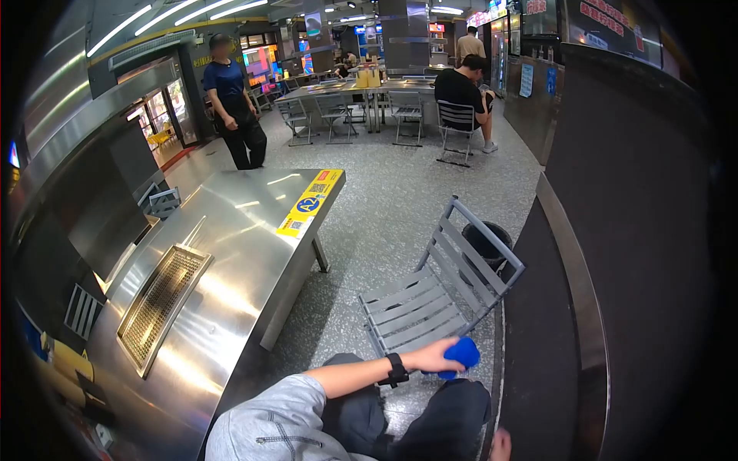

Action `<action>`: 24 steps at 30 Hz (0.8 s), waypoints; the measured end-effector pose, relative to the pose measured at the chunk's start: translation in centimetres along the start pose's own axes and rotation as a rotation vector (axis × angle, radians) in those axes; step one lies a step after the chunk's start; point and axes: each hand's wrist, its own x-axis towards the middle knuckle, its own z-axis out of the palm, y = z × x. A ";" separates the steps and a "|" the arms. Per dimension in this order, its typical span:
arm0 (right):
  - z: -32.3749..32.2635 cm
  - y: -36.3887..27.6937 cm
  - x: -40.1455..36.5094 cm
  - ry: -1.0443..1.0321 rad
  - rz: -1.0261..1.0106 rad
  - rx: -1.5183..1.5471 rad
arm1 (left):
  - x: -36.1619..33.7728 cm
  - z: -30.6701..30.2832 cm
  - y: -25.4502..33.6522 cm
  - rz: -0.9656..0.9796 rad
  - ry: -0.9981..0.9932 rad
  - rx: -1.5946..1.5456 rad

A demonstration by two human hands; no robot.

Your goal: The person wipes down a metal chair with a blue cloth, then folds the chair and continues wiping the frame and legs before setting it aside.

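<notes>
Blue and apparently soft, a compact bundle [463, 352] is held in the wearer's left hand [432, 356], its fingers curled around the near side. Stage, as judged from this view: the bundle is already in hand and off any support, and it is not set down; contact with another surface cannot be confirmed, and no finished result can be identified. The bundle lies just beyond the dark wristband [395, 370], above the wearer's trousered legs [455, 411] and near the front edge of the grey slatted chair [411, 307]. Its upper part is rounded and evenly saturated, with a further portion showing below the fingers; whether it is folded cloth or another pliable material cannot be settled, and no printing is discernible. The right hand [500, 446] shows only in part at the lower border, so whether it is open or closed cannot be told. The chair stands upright, turned at an angle, with a black bin [478, 240] behind its backrest. To the left extends a stainless-steel table [254, 207] with a recessed metal grille [163, 307] and a yellow label marked A2 [307, 203].
</notes>
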 end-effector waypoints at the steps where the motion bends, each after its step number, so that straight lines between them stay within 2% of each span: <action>1: -1.0 1.6 0.3 0.039 0.055 -0.067 | -0.3 -1.3 0.2 0.037 0.146 -0.016; 2: -1.4 3.0 0.7 0.066 0.107 -0.124 | -0.6 -2.6 0.1 -0.054 0.215 -0.061; 3: -1.5 4.1 1.1 0.080 0.134 -0.152 | -0.1 -3.7 -2.3 0.020 0.283 -0.054; 5: -1.4 5.8 2.2 0.086 0.160 -0.200 | -0.6 -5.9 -1.9 -0.076 0.294 -0.054; 7: -0.9 7.0 3.5 0.078 0.175 -0.238 | -0.9 -6.9 -2.8 -0.093 0.322 -0.044; 16: 0.5 13.7 8.7 0.013 0.227 -0.366 | -0.5 -9.5 -9.2 -0.162 0.189 0.069; 19: -0.1 15.4 8.5 0.007 0.299 -0.423 | -0.6 -10.4 -8.7 -0.216 0.180 0.380; 23: -0.4 16.1 8.2 0.032 0.444 -0.490 | -0.2 -11.4 -7.6 -0.294 0.263 0.115; 24: -0.5 15.9 8.2 0.037 0.473 -0.505 | -0.3 -11.9 -8.3 -0.327 0.282 0.137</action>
